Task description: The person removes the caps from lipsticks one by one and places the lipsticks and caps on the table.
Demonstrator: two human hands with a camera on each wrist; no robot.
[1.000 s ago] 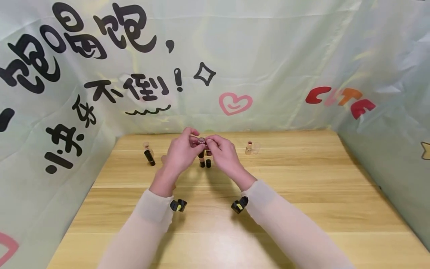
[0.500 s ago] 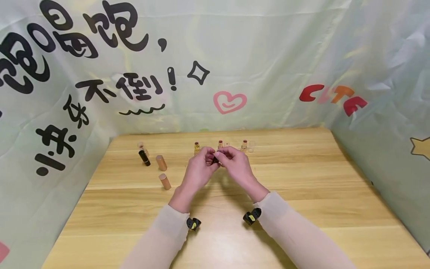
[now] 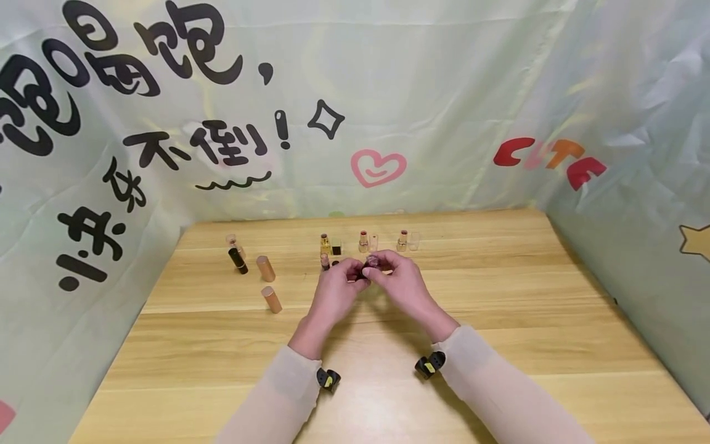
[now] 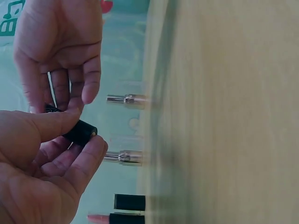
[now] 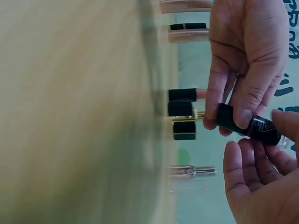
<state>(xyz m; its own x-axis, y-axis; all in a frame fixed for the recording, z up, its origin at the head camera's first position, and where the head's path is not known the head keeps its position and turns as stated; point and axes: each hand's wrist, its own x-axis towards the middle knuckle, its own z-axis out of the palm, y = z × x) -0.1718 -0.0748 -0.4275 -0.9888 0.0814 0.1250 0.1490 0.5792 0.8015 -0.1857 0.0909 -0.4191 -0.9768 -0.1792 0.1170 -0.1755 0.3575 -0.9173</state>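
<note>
In the head view both hands meet over the middle of the table around a black lipstick tube point(image 5: 266, 130) with a clear end. My left hand point(image 3: 338, 285) pinches the black end between thumb and fingers. At the clear end, my right hand point(image 3: 402, 280) grips the tube with its thumb and fingers, seen in the right wrist view. The tube is tilted and raised off the wood. Just behind my left hand stands an uncapped pink lipstick point(image 3: 325, 261) with a black base, its black cap beside it partly hidden by the fingers.
Along the back stand a gold lipstick point(image 3: 324, 244) with a black-and-clear cap point(image 3: 336, 248), and two uncapped red lipsticks, one centre point(image 3: 363, 242) and one right point(image 3: 402, 241), beside clear caps. At left are a black tube point(image 3: 238, 261) and two copper tubes point(image 3: 266, 269).
Both hands have come nearer and to the right from the back-row lipsticks, carrying the black tube. The gold lipstick and the pink lipstick behind them now show. The head view has shifted slightly.
</note>
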